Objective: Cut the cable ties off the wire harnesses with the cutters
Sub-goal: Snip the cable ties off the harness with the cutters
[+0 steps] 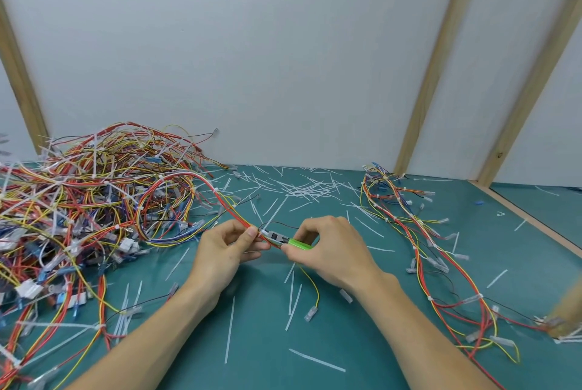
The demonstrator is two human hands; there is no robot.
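A: Where's the harness [231, 205] being worked on?

B: Mid-table, just above the green mat [362, 342]. It runs up and left from the hands, arches, and joins the big pile [94, 200] on the left.

A: And the cutters [285, 240]?

B: Green-handled, in the right hand [327, 248]. Fingers and thumb are curled tight round the handles. The metal head points left and lies against the red and yellow wires, just beside the left thumb. I cannot tell if the blades are closed on a tie.

A: The left hand [225, 249]?

B: It pinches the harness between thumb and fingers, just left of the cutter head. A yellow wire [311, 287] hangs below the hands and ends in a clear connector on the mat.

A: Around them?

B: White cut ties [302, 189] litter the mat, thickest towards the grey wall [283, 43]. A second, thinner bunch of harnesses [441, 248] lies to the right, well apart from the hands.
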